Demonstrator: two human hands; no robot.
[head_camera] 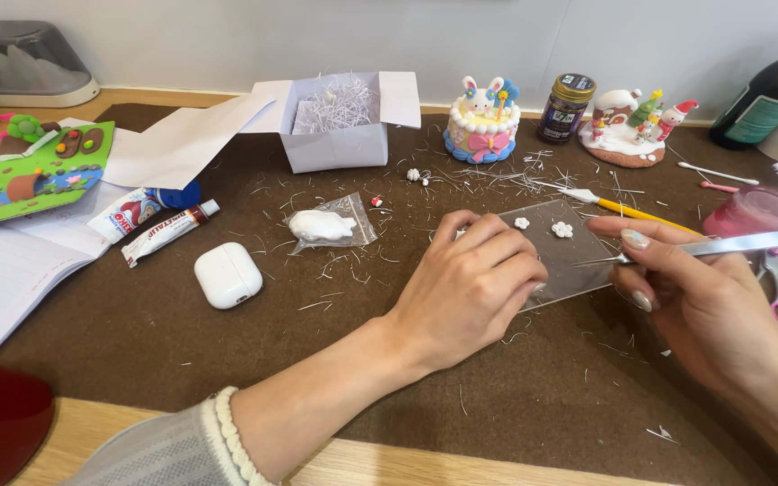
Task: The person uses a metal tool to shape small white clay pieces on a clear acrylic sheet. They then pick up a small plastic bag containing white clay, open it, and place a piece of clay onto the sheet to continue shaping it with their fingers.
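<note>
Near the table's right edge, the left hand [470,283] presses flat on the clear sheet [569,256]; the right hand [704,297] pinches metal tweezers [713,246]. Best keep the sheet pinned and tips low beside the tiny white flowers [562,229].

Packages and labels across my brown felt mat

At the back I see an open white cardboard box [335,135] stuffed with shredded paper. Right of the cake figure stands a dark jar [565,109] with a gold lid and a pale label. A dark bottle [767,97] with a green label leans at the far right. On the left lie a white glue tube [168,231] with red print and a blue-capped tube [144,209]; just right of them, a white earbud case [228,274] and a clear plastic bag [329,223] holding white clay.
</note>
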